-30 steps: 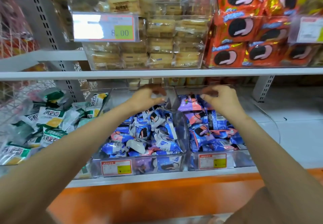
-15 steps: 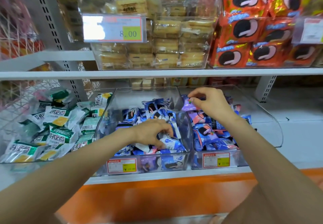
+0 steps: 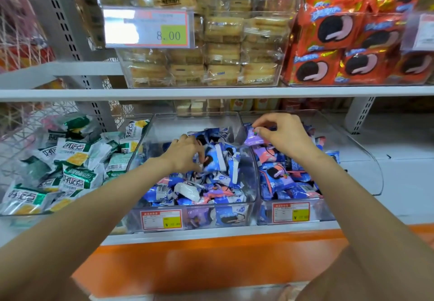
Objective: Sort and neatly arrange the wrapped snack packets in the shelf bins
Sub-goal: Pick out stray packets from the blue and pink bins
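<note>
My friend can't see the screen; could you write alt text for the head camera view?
A person's left hand grips a blue packet in the middle bin, while the right hand pinches a purple packet over the right bin. Green packets lie to the left.

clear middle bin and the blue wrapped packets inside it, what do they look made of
Clear middle bin: likely rigid acrylic or similar plastic, glossy; packets show through its walls. Blue wrapped packets: probably thin plastic film, shiny, crinkled, with crimped ends.
</note>
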`<state>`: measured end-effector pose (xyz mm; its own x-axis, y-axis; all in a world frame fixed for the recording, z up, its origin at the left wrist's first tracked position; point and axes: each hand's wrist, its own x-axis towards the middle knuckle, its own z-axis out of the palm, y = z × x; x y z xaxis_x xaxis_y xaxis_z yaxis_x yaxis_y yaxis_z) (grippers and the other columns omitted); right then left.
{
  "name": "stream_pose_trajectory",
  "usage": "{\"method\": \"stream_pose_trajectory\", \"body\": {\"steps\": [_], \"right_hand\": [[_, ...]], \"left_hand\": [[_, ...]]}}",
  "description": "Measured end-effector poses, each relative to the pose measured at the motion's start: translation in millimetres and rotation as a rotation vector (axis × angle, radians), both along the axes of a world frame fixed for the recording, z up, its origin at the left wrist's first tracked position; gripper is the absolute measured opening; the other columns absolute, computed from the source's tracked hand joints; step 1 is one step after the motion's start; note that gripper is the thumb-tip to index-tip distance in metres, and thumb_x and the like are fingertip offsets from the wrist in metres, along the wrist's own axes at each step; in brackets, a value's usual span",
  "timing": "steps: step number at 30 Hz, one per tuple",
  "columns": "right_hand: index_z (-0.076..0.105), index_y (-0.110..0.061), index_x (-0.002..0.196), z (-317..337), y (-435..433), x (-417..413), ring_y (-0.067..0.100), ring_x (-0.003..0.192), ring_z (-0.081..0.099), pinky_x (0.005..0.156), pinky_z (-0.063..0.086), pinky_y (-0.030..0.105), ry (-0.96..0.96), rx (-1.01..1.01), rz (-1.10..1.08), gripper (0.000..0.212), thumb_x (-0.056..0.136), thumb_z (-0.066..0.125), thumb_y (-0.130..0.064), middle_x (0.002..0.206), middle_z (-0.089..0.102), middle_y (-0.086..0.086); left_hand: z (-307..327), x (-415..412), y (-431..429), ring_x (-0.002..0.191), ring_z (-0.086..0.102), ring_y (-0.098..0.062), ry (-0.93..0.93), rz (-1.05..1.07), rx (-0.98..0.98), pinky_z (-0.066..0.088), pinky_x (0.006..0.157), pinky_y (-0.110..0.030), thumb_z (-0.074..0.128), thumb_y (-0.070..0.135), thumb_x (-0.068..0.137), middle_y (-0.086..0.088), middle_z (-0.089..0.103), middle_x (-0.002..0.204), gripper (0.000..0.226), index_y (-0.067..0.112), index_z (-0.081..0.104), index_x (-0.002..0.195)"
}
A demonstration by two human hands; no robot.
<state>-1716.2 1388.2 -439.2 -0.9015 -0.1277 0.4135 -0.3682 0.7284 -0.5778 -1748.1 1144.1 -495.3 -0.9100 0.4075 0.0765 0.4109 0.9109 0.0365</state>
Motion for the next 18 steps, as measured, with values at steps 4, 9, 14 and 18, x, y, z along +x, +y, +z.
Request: {"method": "stream_pose_trajectory", "body": {"steps": [4, 9, 14, 18], "right_hand": [[0.072, -0.013, 0.099, -0.1, -2.3, -2.2, 0.008, 0.079, 0.057, 0.080, 0.047, 0.025, 0.015, 0.008, -0.004, 0.014, 0.089, 0.062, -0.014, 0.084, 0.063, -0.006], [0.073, -0.014, 0.097, -1.6, -9.7, -1.3, 0.007, 0.082, 0.055, 0.077, 0.037, 0.019, 0.053, 0.040, 0.020, 0.015, 0.089, 0.061, -0.012, 0.084, 0.064, -0.006], [0.073, -0.019, 0.092, -3.4, -25.0, 3.1, 0.010, 0.081, 0.055, 0.080, 0.046, 0.029, 0.122, 0.070, 0.111, 0.010, 0.086, 0.065, -0.017, 0.079, 0.063, -0.011], [0.071, -0.030, 0.098, -4.8, -38.1, 9.3, 0.010, 0.090, 0.045, 0.086, 0.037, 0.033, 0.039, 0.268, 0.264, 0.028, 0.076, 0.070, -0.047, 0.091, 0.065, -0.013]], "left_hand": [[-0.3, 17.0, 2.1, 0.102, 0.044, -0.014, -0.036, -0.073, 0.183, 0.033, 0.092, -0.034, 0.066, 0.045, 0.081, 0.008, 0.049, 0.097, 0.023, 0.025, 0.058, 0.089], [-9.8, 33.0, 16.1, 0.097, 0.044, -0.011, -0.166, -0.160, -0.099, 0.028, 0.086, -0.031, 0.063, 0.046, 0.083, 0.008, 0.058, 0.095, 0.025, 0.022, 0.061, 0.088], [-4.6, 31.9, 12.5, 0.097, 0.048, -0.013, -0.045, -0.183, -0.005, 0.029, 0.084, -0.028, 0.062, 0.031, 0.086, 0.008, 0.058, 0.091, 0.012, 0.021, 0.060, 0.081], [24.4, 31.0, -4.4, 0.078, 0.055, -0.001, -0.170, -0.150, 0.484, 0.043, 0.077, -0.021, 0.067, 0.016, 0.085, 0.008, 0.062, 0.083, 0.009, 0.020, 0.063, 0.077]]}}
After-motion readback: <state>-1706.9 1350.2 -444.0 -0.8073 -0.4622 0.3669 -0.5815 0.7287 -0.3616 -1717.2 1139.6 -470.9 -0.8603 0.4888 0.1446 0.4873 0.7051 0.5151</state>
